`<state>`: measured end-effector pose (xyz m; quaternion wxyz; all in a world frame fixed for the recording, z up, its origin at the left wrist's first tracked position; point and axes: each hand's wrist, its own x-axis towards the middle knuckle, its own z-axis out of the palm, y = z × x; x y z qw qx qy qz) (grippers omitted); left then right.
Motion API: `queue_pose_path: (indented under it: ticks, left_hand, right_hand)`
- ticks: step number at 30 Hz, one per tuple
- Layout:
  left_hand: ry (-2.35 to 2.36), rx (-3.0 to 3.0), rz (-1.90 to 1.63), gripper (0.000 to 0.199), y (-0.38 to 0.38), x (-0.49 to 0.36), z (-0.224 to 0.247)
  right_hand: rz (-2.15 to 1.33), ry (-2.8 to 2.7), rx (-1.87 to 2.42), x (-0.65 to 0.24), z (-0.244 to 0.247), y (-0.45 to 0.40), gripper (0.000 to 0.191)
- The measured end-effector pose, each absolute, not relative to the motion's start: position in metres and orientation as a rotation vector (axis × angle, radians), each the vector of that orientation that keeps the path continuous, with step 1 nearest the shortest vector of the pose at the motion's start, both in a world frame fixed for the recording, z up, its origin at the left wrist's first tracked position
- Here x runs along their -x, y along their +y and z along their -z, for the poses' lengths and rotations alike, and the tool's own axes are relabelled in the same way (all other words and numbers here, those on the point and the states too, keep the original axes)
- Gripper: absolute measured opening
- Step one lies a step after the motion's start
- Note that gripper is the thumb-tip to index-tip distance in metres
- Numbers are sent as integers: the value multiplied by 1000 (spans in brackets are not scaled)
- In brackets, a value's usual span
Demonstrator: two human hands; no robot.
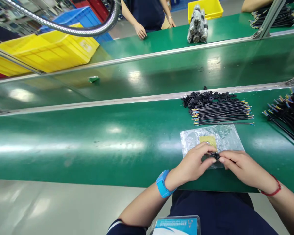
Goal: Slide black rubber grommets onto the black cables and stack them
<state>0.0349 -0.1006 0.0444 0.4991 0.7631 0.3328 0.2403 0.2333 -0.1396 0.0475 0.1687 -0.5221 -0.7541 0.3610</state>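
Observation:
A small black plastic part (216,156) is pinched between both hands, above a clear plastic bag (229,137). My left hand (197,161), with a blue band at the wrist, grips it from the left with thumb and fingers. From the right, the thumb and fingertips of my right hand (242,166) press on the same part. Its finer shape is hidden by the fingers. A yellow square pad (208,141) shows on the bag just beyond the left fingers. Beyond the bag lies a row of short black cables (221,112) with coloured wire ends.
A heap of small black plastic parts (208,99) sits against the metal rail. More black cables (290,112) are piled at the right. Across the divider are wrapped bundles (198,26), a yellow bin (217,9) and a co-worker's hand (140,31).

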Motion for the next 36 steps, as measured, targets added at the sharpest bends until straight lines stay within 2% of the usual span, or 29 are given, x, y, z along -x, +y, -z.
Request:
queue_pose_path:
  ticks: [3, 5, 8, 12, 18, 24, 29, 36]
  left_hand:
    - [880, -1781, -700, 34, -83, -29, -45]
    - [983, -1741, -769, 31, -64, -19, -42]
    - [1161, -1730, -837, 23, -28, -3, -36]
    - [1326, -1798, -808, 12, 20, 3, -28]
    - [1480, -2021, -646, 11, 61, -21, -14]
    - [1431, -2094, -563, 16, 61, -26, 2]
    - [1390, -2113, -603, 14, 53, -21, 7]
    - [1417, -2025, -657, 17, 53, -17, 12]
  right_hand:
    - [-263, -2162, 1708, -274, -45, -134, 29]
    - [234, -2014, 1962, -317, -39, -128, 30]
    - [619, -1688, 2275, -384, -24, -119, 35]
    - [572, -1605, 2264, -425, -7, -117, 31]
    - [501, -1701, 2138, -371, -19, -110, 43]
    - [114, -2439, 1544, -280, -15, -68, 25]
    - [118, -2628, 1477, -240, -10, -36, 22]
    - [96, -2628, 1456, -237, -11, -24, 25]
